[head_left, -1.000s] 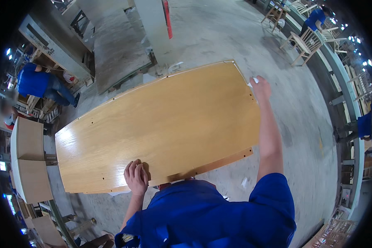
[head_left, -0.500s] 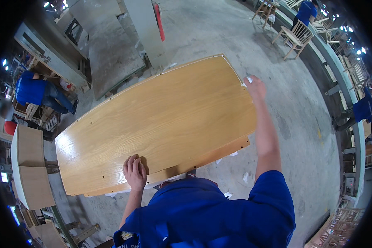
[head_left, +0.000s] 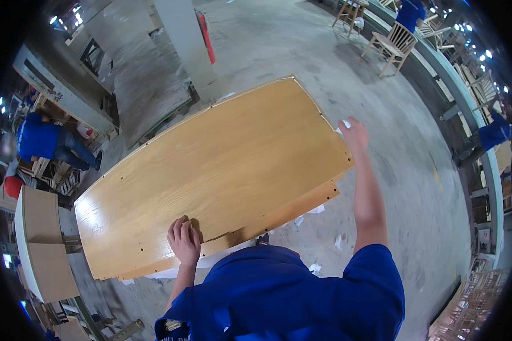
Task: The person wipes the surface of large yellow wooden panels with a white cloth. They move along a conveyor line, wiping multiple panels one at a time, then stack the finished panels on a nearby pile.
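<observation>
My right hand [head_left: 355,136] pinches a white item [head_left: 346,124] at the wood-grain panel's [head_left: 227,165] two-to-three o'clock; my left hand [head_left: 184,243], loosely curled, rests at seven. Judged step: edge work, calling next for steady tracking.

Furniture workshop, concrete floor [head_left: 284,42], pale wooden chair [head_left: 385,44], large wooden panel [head_left: 222,159], blue-shirted co-worker [head_left: 38,138]

We're getting decent light, though the wooden panel [head_left: 222,170] glares white at frame left, the left hand [head_left: 184,241] drops a soft shadow, and fisheye warp bends edges near the black rim.
</observation>
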### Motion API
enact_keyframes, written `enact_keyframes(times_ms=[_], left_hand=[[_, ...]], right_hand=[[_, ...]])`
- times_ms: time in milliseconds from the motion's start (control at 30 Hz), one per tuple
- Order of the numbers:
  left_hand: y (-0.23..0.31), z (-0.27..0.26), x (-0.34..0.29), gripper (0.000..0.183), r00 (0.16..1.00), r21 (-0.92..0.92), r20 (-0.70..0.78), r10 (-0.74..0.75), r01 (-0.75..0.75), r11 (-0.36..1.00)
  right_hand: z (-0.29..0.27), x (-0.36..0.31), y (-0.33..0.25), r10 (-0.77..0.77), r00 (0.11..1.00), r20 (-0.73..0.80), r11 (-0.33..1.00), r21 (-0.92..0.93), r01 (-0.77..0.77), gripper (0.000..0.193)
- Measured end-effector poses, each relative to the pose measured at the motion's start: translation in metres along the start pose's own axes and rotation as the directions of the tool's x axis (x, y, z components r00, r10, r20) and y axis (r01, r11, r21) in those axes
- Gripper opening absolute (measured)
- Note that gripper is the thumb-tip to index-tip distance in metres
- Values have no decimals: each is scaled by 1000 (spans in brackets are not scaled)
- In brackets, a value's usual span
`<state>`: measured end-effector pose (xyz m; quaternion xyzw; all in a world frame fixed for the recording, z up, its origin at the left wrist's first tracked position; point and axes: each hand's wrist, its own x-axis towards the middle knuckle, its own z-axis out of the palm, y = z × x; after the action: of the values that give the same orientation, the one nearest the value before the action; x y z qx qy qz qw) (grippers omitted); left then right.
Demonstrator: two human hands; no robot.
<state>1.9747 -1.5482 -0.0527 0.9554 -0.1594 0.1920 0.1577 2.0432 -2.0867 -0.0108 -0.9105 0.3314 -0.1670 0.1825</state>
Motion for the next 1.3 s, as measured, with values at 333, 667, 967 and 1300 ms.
enact_keyframes(times_ms=[333,667,967,1300], left_hand=[[-5,1,-3,22,1000,-5,3,13,-13,1000],[-1,1,-4,21,1000,4,-11,25,-25,1000],[-13,-3,-4,20,997,-244,-68,39,-54,968],[-66,-62,-179,13,989,-440,44,-138,143,887]], right_hand=[[-30,-58,31,83,996,-24,997,8,-83,33],[-40,-77,42,98,995,10,994,-47,-98,33],[-37,-74,83,44,989,140,420,896,-145,39],[69,-226,-153,-606,519,602,-207,510,-835,18]])
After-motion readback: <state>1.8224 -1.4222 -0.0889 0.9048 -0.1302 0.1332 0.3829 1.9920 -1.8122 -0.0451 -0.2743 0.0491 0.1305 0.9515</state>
